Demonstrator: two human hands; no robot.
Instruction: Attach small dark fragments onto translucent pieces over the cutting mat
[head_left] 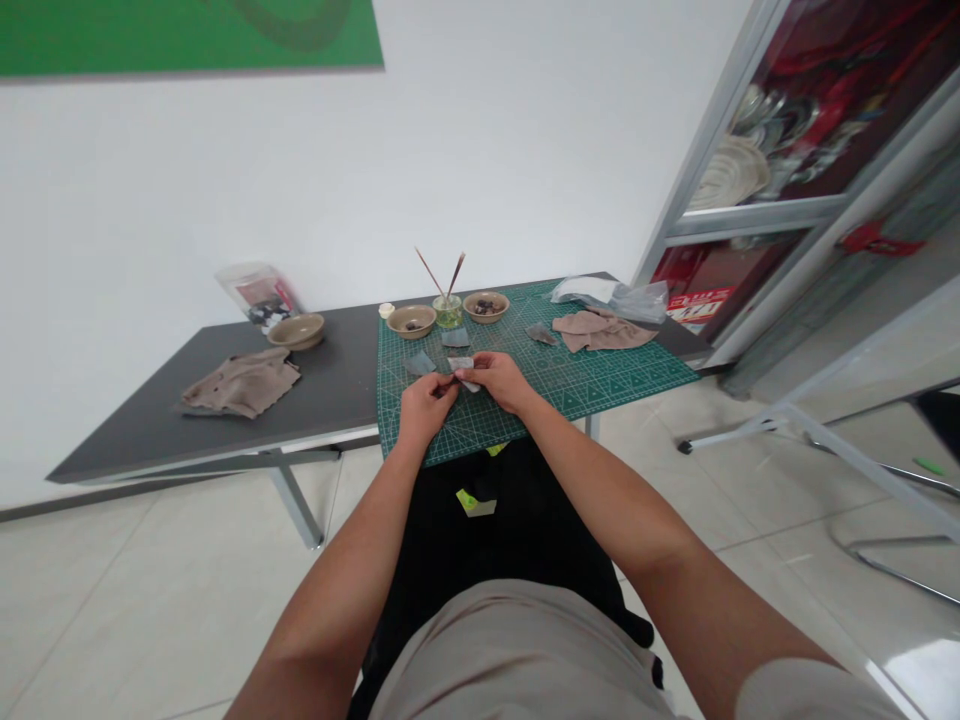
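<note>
A: In the head view, where are the hands?

B: At the centre of the frame. The right hand (501, 378) pinches a thin, pale grey, flat piece (462, 364) between thumb and fingers. The left hand (429, 405) meets it, fingers curled and drawn in; I can't tell what, if anything, they grip.

A: What lies under them?

B: A green gridded cutting mat (600, 385), on a dark grey flat-topped table (337, 375). Just above the hands lie two blue-grey flat pieces, one upper (454, 337) and one lower left (420, 363).

A: Anything crowding the space?

B: Above those, a clear glass jar (448, 314) with two thin brown sticks (456, 273) stands between two round tan bowls, the left one (411, 322) and the right one (486, 307), both with dark bits inside.

A: And further out?

B: Right of centre, a crumpled brown cloth (600, 332) lies below a clear plastic bag (634, 299). Left of centre, another brown cloth (244, 385) lies near a third tan bowl (297, 332).
</note>
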